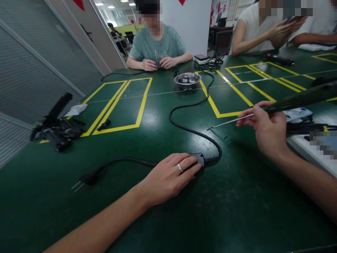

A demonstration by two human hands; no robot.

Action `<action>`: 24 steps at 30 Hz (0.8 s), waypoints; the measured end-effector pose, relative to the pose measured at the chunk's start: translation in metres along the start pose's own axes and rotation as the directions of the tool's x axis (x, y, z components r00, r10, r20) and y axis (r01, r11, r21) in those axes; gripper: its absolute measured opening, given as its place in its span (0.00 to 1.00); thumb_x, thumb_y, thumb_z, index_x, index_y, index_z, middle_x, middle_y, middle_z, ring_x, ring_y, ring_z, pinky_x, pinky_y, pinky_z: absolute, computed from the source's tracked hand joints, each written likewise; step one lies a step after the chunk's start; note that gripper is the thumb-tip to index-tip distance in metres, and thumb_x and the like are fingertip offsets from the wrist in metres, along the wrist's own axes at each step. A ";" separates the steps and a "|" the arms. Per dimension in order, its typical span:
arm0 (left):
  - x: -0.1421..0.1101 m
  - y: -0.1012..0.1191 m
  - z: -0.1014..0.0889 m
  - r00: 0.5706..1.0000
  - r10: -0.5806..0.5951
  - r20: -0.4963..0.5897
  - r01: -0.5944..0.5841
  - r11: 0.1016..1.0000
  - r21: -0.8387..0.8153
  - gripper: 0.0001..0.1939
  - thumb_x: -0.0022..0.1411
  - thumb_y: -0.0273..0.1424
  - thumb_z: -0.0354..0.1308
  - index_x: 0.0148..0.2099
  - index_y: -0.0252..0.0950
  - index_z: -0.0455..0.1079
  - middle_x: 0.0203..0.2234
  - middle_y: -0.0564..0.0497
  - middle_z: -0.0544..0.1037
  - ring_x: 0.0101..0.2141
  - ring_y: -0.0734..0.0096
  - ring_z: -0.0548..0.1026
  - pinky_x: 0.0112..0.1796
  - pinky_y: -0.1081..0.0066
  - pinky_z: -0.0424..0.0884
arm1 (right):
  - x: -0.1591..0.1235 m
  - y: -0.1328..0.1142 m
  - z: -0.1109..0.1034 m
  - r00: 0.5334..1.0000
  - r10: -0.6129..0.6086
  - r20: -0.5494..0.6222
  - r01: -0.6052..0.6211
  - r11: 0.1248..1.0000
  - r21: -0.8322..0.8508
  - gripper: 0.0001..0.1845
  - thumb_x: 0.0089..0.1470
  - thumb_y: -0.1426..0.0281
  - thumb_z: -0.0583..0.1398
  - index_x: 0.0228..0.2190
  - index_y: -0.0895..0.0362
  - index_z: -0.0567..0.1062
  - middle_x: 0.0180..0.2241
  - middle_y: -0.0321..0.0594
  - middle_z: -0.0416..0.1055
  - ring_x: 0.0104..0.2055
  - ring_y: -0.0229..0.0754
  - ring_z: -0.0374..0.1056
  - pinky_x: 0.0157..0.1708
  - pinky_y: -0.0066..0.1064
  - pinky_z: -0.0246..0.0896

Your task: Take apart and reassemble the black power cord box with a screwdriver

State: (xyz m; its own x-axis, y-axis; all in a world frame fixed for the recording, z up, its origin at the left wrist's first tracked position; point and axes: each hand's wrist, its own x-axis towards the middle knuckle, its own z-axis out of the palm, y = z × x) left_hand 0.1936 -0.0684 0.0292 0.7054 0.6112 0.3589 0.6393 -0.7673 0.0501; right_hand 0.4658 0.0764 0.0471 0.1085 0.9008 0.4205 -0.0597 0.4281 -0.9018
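Observation:
My left hand [171, 177], with a ring on one finger, is closed over a small black inline box [200, 160] on a power cord, pressing it to the table. The cord's two-pin plug [89, 178] lies to the left of that hand. My right hand [270, 130] grips a screwdriver [302, 96] with a thick dark green handle and a long thin shaft. Its tip points left and down, over the table beyond the box. A small dark screw [225, 137] lies just right of the tip.
Yellow tape outlines [139, 116] mark the green table [168, 225]. A metal bowl [187, 80] holds small parts. Black tools [59, 130] sit at left, a white device [313, 151] at right. Across the table, a person in a green shirt [160, 45] handles a small dark part.

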 end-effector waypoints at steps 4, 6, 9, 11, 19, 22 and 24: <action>0.001 0.000 -0.001 1.000 0.004 0.023 -0.004 1.000 0.013 0.20 0.67 0.24 0.52 0.60 0.33 0.63 0.56 0.44 0.70 0.53 0.60 0.68 0.51 0.60 0.69 | -0.007 -0.010 0.004 0.998 0.047 0.033 -0.052 0.984 0.171 0.03 0.55 0.71 0.57 0.33 0.54 0.66 0.24 0.36 0.74 0.26 0.44 0.72 0.24 0.37 0.70; 0.001 0.001 -0.001 0.999 -0.002 0.047 0.001 1.000 0.027 0.21 0.67 0.23 0.50 0.61 0.33 0.62 0.58 0.44 0.69 0.53 0.60 0.67 0.51 0.60 0.69 | -0.012 -0.020 0.006 0.992 0.098 0.074 -0.112 0.970 0.215 0.02 0.56 0.72 0.55 0.31 0.53 0.66 0.23 0.36 0.73 0.26 0.42 0.71 0.23 0.35 0.68; 0.002 0.001 -0.002 0.997 -0.016 0.073 0.013 0.999 0.036 0.21 0.67 0.23 0.49 0.62 0.34 0.61 0.58 0.45 0.68 0.54 0.61 0.67 0.51 0.60 0.69 | -0.022 -0.034 0.011 0.975 0.181 0.127 -0.205 0.955 0.214 0.05 0.57 0.72 0.54 0.29 0.51 0.66 0.23 0.35 0.71 0.26 0.41 0.69 0.22 0.32 0.65; 0.002 0.002 -0.002 0.997 -0.020 0.071 0.018 0.999 0.035 0.21 0.67 0.23 0.49 0.62 0.34 0.61 0.58 0.45 0.69 0.53 0.61 0.67 0.51 0.60 0.69 | -0.029 -0.040 0.013 0.968 0.205 0.142 -0.231 0.951 0.207 0.06 0.57 0.72 0.54 0.29 0.50 0.67 0.23 0.35 0.70 0.24 0.40 0.68 0.21 0.33 0.64; 0.002 0.002 -0.001 0.996 -0.034 0.084 0.032 0.999 0.022 0.21 0.68 0.24 0.49 0.62 0.34 0.61 0.58 0.45 0.68 0.53 0.60 0.67 0.51 0.59 0.67 | -0.035 -0.042 0.016 0.961 0.228 0.157 -0.257 0.945 0.202 0.05 0.57 0.72 0.55 0.31 0.49 0.68 0.23 0.35 0.70 0.25 0.41 0.67 0.21 0.33 0.63; 0.002 0.002 -0.001 0.996 -0.033 0.088 0.030 0.999 0.029 0.21 0.68 0.24 0.50 0.62 0.34 0.61 0.58 0.45 0.68 0.54 0.60 0.66 0.51 0.59 0.67 | -0.034 -0.041 0.016 0.958 0.239 0.159 -0.268 0.942 0.200 0.05 0.57 0.72 0.54 0.32 0.49 0.68 0.24 0.35 0.70 0.25 0.41 0.68 0.22 0.33 0.63; 0.002 0.002 -0.001 0.996 -0.027 0.080 0.025 0.999 0.031 0.21 0.68 0.23 0.49 0.62 0.34 0.61 0.58 0.44 0.68 0.54 0.60 0.66 0.51 0.60 0.67 | -0.034 -0.041 0.015 0.958 0.239 0.161 -0.268 0.943 0.199 0.04 0.57 0.71 0.55 0.32 0.49 0.67 0.24 0.35 0.70 0.25 0.41 0.67 0.22 0.34 0.63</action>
State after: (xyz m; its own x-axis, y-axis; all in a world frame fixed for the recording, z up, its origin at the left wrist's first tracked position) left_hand 0.1955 -0.0690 0.0311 0.7102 0.6454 0.2813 0.6657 -0.7456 0.0300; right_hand 0.4493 0.0294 0.0710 -0.0703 0.9766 0.2035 -0.2827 0.1761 -0.9429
